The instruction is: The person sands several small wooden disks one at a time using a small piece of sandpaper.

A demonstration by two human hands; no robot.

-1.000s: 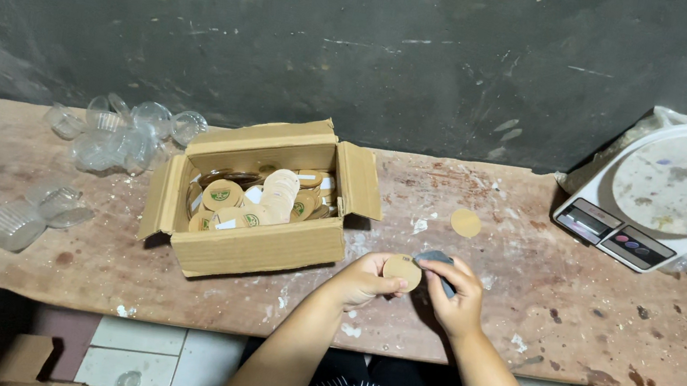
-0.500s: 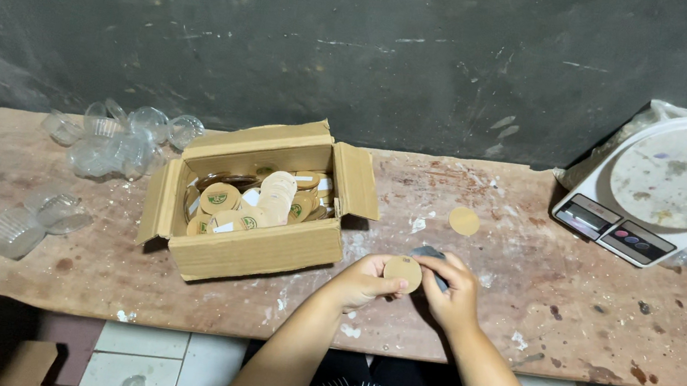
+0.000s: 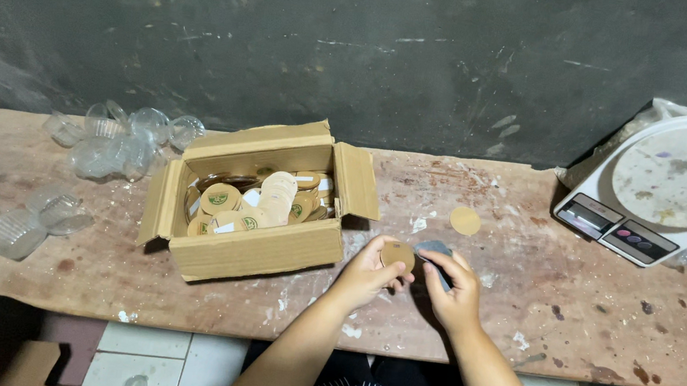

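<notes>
One small round brown disc (image 3: 397, 254) sits pinched in the fingers of the left hand (image 3: 368, 272), just right of the open cardboard box (image 3: 252, 250) and above the wooden bench (image 3: 608, 334). Right hand (image 3: 452, 289) is closed around a small dark grey thing (image 3: 433, 251) touching the disc's edge — what it is cannot be told. Inside the box lie many similar discs (image 3: 258, 204). Right of the box, farther back, one loose disc (image 3: 465, 221); far right, a white kitchen scale (image 3: 671, 188). Left of the box — clear plastic cups (image 3: 116, 141).

Single head-worn camera, looking steeply down and forward over the wooden workbench (image 3: 172, 285), facing the dark wall (image 3: 379, 56). Hands sitting close at lower centre; bench edges left and right running out of frame.
</notes>
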